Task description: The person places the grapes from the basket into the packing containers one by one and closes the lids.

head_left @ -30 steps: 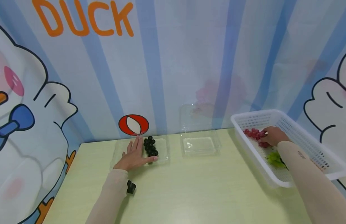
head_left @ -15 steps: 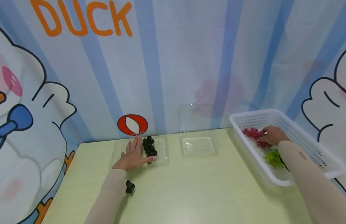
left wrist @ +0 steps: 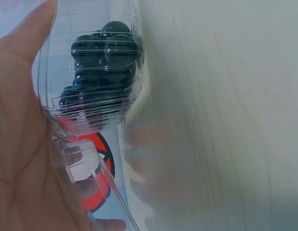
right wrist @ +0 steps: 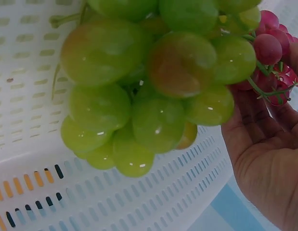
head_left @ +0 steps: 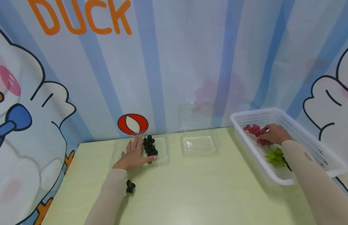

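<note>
My left hand [head_left: 131, 157] rests with extended fingers on a clear plastic clamshell box [head_left: 162, 150], thumb along its near side. A bunch of black grapes [head_left: 150, 146] lies in the box beside the hand. In the left wrist view the black grapes [left wrist: 103, 72] show through the box wall, and the palm [left wrist: 19, 125] is next to the hinge and lid. Inside a white basket, my right hand [head_left: 276, 134] pinches a bunch of red grapes [head_left: 254, 129]. The right wrist view has green grapes [right wrist: 153, 96] close up, the red grapes [right wrist: 271, 48] behind them at the fingers.
A second clear box [head_left: 200, 146], lid raised, stands mid-table near the back curtain. The white slotted basket [head_left: 257, 167] is at the right, with green grapes [head_left: 275, 157] in it. A small black object [head_left: 130, 186] is by the left sleeve.
My right hand has shifted slightly up and right with its fingers on the red grapes. The left hand stays in place on its box. The head view has moved a little.
</note>
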`<action>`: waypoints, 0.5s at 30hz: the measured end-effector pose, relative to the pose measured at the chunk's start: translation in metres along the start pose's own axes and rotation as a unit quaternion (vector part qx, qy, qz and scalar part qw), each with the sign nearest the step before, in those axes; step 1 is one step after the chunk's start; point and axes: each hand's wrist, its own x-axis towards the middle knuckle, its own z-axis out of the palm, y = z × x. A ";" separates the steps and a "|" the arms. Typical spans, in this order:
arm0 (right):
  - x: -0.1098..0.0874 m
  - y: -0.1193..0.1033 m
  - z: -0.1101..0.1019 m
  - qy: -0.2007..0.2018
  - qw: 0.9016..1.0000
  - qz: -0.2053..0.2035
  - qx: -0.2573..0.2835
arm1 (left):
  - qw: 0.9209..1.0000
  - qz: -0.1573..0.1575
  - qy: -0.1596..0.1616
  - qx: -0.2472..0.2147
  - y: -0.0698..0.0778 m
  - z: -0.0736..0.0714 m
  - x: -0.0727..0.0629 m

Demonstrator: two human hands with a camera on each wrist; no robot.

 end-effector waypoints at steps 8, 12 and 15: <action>-0.004 -0.009 -0.003 0.001 1.000 -0.005 0.010 | 1.000 0.001 0.002 0.002 -0.001 0.000 0.001; -0.007 -0.014 -0.003 0.008 1.000 -0.015 0.012 | 1.000 0.005 0.002 -0.006 -0.001 0.000 0.001; -0.010 -0.019 -0.003 0.016 1.000 -0.021 0.014 | 1.000 0.005 0.001 -0.010 -0.001 0.001 0.000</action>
